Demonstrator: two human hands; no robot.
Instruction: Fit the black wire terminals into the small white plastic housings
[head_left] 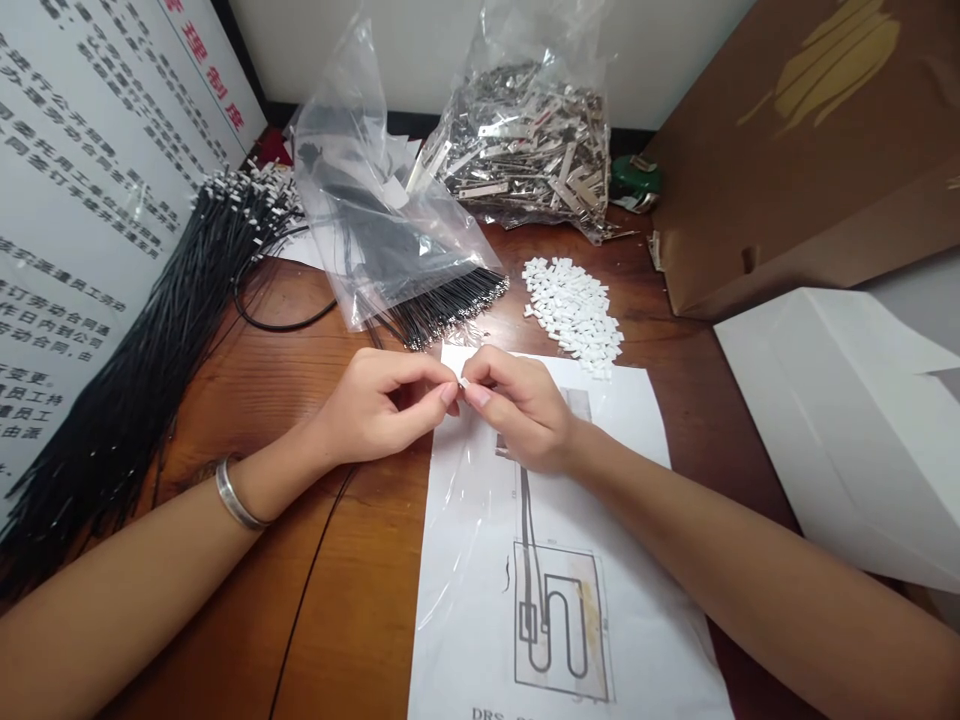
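Observation:
My left hand [375,405] and my right hand [517,405] meet over the top of a printed sheet [555,600] on the wooden table [247,390]. Both pinch a small white connector [463,383] between their fingertips. A thin black wire [315,570] runs from under my left hand toward the near table edge. A pile of white connectors [576,312] lies just beyond my right hand. Bare-ended black wires [450,305] stick out of a clear bag [375,210] just beyond my left hand.
A long bundle of black wires [157,350] lies along the left, against a printed board [82,200]. A bag of metal terminals [525,150] sits at the back. A brown cardboard box [802,150] and a white box [847,420] stand on the right.

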